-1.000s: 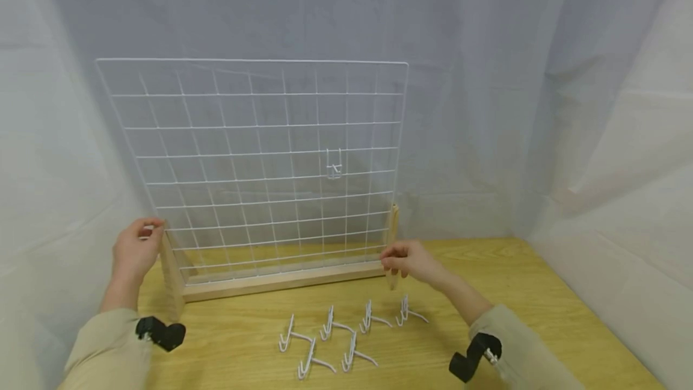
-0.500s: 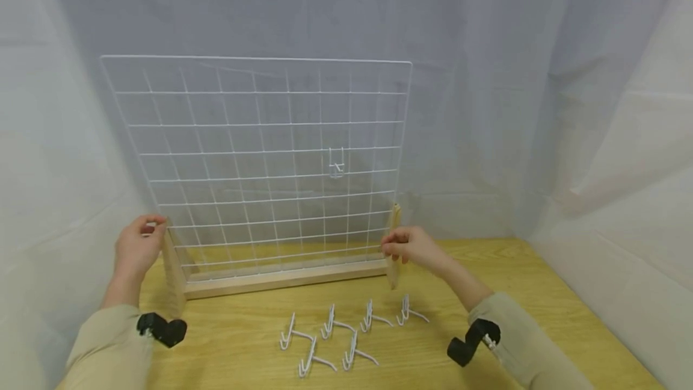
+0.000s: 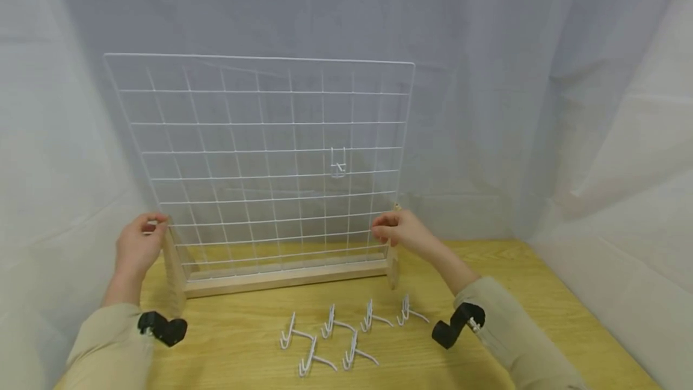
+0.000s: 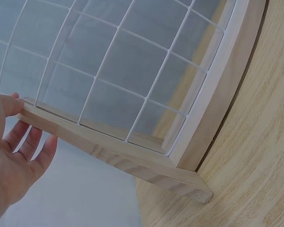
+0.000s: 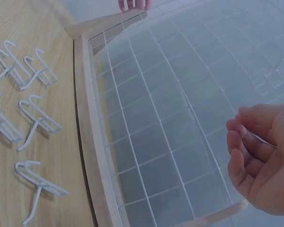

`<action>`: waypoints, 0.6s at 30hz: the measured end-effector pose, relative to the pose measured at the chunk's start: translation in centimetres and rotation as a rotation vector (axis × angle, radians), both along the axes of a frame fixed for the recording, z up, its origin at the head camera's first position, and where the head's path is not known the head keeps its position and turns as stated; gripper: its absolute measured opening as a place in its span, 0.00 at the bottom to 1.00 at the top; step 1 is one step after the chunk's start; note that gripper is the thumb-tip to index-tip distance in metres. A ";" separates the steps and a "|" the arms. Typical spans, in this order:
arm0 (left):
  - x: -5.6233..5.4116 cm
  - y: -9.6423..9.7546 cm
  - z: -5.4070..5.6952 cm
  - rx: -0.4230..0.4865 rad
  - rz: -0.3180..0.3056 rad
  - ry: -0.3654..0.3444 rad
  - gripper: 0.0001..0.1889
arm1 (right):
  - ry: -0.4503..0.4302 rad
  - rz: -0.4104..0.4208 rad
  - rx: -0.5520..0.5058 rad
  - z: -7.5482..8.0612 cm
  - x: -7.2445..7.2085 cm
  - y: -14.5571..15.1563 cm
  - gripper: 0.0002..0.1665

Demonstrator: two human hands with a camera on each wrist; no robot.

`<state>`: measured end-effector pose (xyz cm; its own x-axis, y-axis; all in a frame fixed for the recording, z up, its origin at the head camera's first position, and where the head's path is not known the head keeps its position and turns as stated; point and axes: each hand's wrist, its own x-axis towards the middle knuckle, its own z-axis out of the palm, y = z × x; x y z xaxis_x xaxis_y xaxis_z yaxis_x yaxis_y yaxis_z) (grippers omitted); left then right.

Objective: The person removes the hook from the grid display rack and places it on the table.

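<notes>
A white wire grid panel (image 3: 260,161) stood upright in a wooden base frame (image 3: 281,280) on the wooden surface (image 3: 520,294), toward its back edge; the left hand (image 3: 138,248) rested at the frame's left upright post (image 3: 173,269), fingers relaxed and lying straight against the post's far side in the left wrist view, thumb near its top; the right hand (image 3: 400,232) was at the panel's right edge near the top of the right upright post (image 3: 393,257), its fingers curled with the tips drawn together on the edge wire, pinching it; one small white hook (image 3: 338,164) hung on the grid right of centre; seven loose white hooks (image 3: 346,333) lay on the surface in front of the frame, well apart from both hands.
</notes>
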<state>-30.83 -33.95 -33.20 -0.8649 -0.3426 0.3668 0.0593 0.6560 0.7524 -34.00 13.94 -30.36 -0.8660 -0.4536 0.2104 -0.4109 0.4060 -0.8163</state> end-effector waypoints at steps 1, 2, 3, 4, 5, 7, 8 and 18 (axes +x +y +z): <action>0.0 0.0 0.0 0.001 0.000 0.001 0.19 | 0.001 -0.001 -0.006 0.1 -0.1 -0.2 0.15; 0.0 0.0 0.0 0.000 0.000 0.001 0.19 | 0.007 -0.003 -0.010 0.2 -0.2 -0.3 0.15; 0.0 0.0 -0.1 0.004 0.000 0.002 0.19 | 0.012 -0.004 -0.014 0.4 -0.3 -0.5 0.15; 0.0 0.0 -0.1 0.003 0.002 0.003 0.19 | 0.014 -0.008 -0.018 0.5 -0.4 -0.6 0.15; 0.0 0.0 -0.1 0.001 0.003 0.004 0.19 | 0.017 -0.011 -0.022 0.7 -0.5 -0.8 0.15; 0.0 0.0 -0.2 -0.001 0.005 0.005 0.19 | 0.018 -0.019 -0.029 1.0 -0.6 -1.0 0.15; 0.0 0.1 -0.2 -0.002 0.006 0.006 0.19 | 0.020 -0.024 -0.031 1.2 -0.6 -1.1 0.15; 0.1 0.3 -0.2 -0.003 0.006 0.012 0.18 | 0.021 -0.035 -0.032 3.0 -0.9 -1.8 0.14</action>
<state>-30.73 -33.66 -33.40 -0.8582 -0.3468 0.3784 0.0642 0.6589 0.7495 -34.91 12.14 -27.40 -0.8765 -0.4156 0.2428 -0.4142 0.3941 -0.8204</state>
